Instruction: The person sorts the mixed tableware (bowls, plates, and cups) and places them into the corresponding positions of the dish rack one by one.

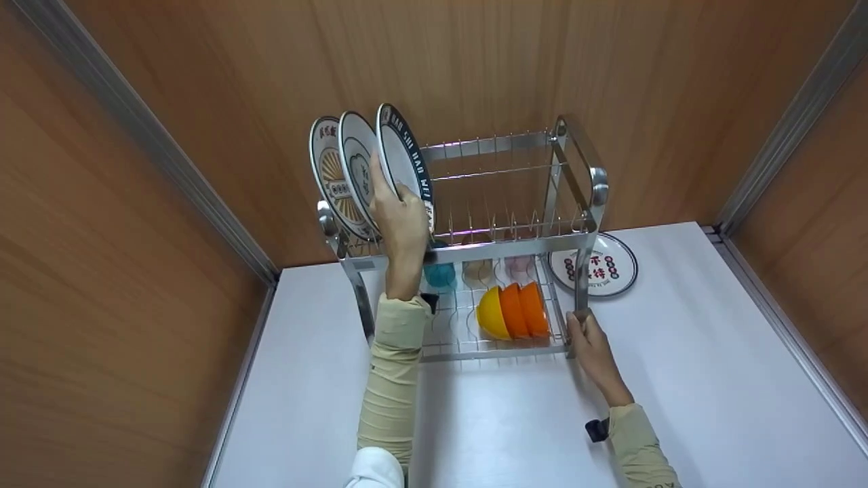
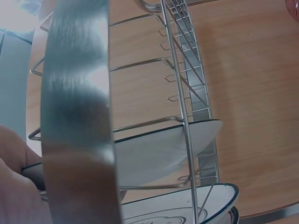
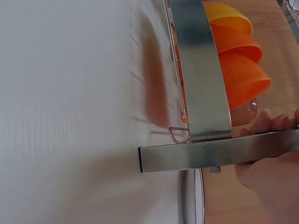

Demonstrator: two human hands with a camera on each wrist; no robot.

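Note:
A two-tier metal dish rack (image 1: 505, 249) stands against the back panel. My left hand (image 1: 401, 220) pinches the near edge of a white plate with a dark lettered rim (image 1: 405, 159), upright at the upper tier's left. Left of it stand a white plate with a thin dark rim (image 1: 352, 146) and a plate with a sunburst pattern (image 1: 325, 152). In the left wrist view, the rack's front bar hides much of the held plate (image 2: 154, 156). My right hand (image 1: 597, 349) grips the rack's front right leg, its fingers (image 3: 264, 122) and thumb round the metal post.
On the lower tier lie a yellow bowl (image 1: 491, 315) and orange bowls (image 1: 532, 310), tipped sideways. Behind them are a teal cup (image 1: 440, 274), a brownish cup (image 1: 477, 272) and a pinkish cup (image 1: 519, 266). A printed plate (image 1: 620, 264) lies on the white table (image 1: 502, 420) behind the right leg.

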